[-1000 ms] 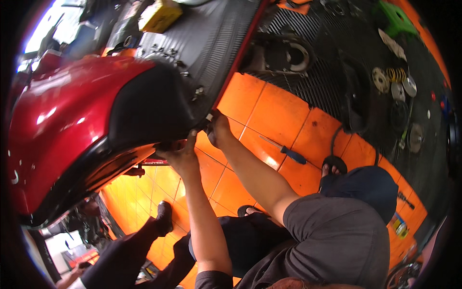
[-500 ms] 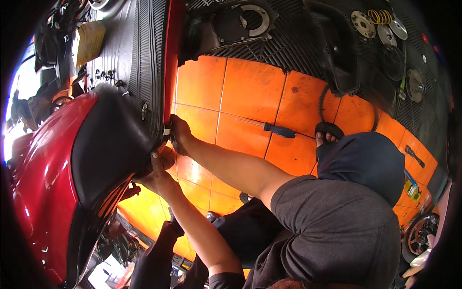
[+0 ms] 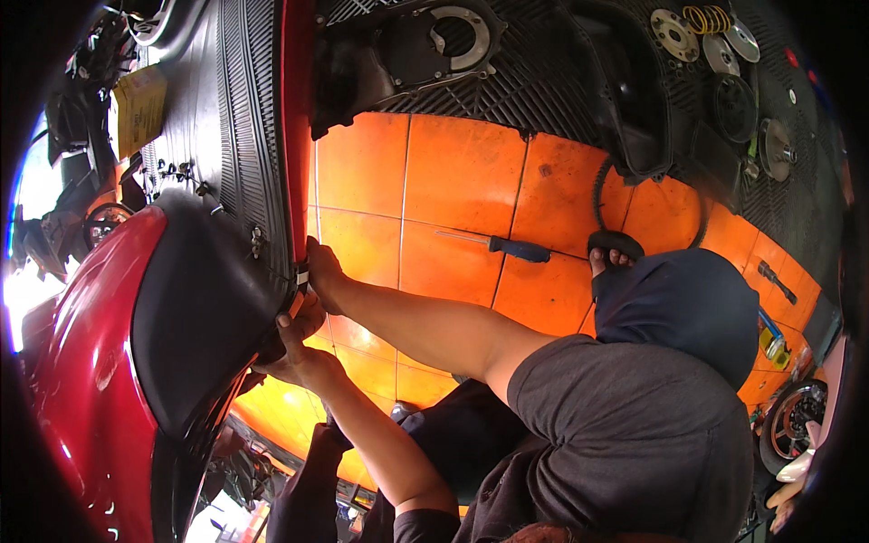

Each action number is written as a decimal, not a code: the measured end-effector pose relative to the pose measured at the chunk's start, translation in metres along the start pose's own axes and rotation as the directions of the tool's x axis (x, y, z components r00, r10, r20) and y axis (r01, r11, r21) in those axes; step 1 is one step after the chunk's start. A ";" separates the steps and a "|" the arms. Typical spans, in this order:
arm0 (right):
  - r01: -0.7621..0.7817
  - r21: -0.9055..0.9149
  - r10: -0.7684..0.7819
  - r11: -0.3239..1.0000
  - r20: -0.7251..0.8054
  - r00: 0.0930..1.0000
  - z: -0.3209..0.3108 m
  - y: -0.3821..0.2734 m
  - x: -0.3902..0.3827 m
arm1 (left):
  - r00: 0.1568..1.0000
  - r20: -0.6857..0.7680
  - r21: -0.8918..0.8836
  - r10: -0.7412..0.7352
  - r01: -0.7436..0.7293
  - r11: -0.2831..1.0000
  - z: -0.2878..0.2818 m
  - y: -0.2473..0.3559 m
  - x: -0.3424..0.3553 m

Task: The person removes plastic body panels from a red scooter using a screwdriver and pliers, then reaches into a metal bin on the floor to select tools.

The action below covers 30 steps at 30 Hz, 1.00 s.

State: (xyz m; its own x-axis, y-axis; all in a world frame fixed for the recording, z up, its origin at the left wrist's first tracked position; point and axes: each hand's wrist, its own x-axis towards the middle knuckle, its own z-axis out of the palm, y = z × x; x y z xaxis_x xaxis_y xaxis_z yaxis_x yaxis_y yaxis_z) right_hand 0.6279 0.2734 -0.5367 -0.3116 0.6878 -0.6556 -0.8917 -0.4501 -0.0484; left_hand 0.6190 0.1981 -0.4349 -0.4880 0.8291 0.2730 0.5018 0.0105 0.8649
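Observation:
A glossy red motorbike body panel (image 3: 86, 335) with a smooth black section (image 3: 204, 308) stands on the left, beside a grey ribbed platform (image 3: 249, 109) with a red edge. Reaching left, both my arms meet at the lower corner of the black section. My left hand (image 3: 303, 362) is closed there, its thumb up against the panel's edge and its fingers hidden. Just beyond it, my right hand (image 3: 326, 279) is curled at the end of the red edge, close to a small pale metal piece (image 3: 302, 274). What either hand holds is hidden.
A blue-handled screwdriver (image 3: 520, 249) lies on the orange floor tiles (image 3: 453, 176). Black engine covers (image 3: 398, 63), a yellow spring (image 3: 706, 18) and metal discs (image 3: 674, 34) rest on a black mat at the back. Small fasteners (image 3: 186, 172) and a yellow box (image 3: 136, 110) sit on the platform.
The whole view has shifted slightly, moving the platform left and the panel downward in the picture. Both hands stay at the same corner of the panel, with little change in grip.

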 end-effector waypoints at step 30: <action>-0.027 0.441 0.006 0.897 0.050 0.999 0.000 -0.003 0.024 | 0.992 0.121 -0.089 -0.022 0.033 0.995 -0.003 -0.002 0.006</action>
State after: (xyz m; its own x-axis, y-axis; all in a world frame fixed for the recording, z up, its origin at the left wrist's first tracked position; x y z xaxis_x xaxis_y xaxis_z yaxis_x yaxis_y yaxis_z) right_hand 0.6231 0.2910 -0.5522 -0.3329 0.7125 -0.6177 -0.9362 -0.1715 0.3068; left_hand 0.6132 0.2012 -0.4343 -0.4086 0.8904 0.2006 0.4196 -0.0119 0.9076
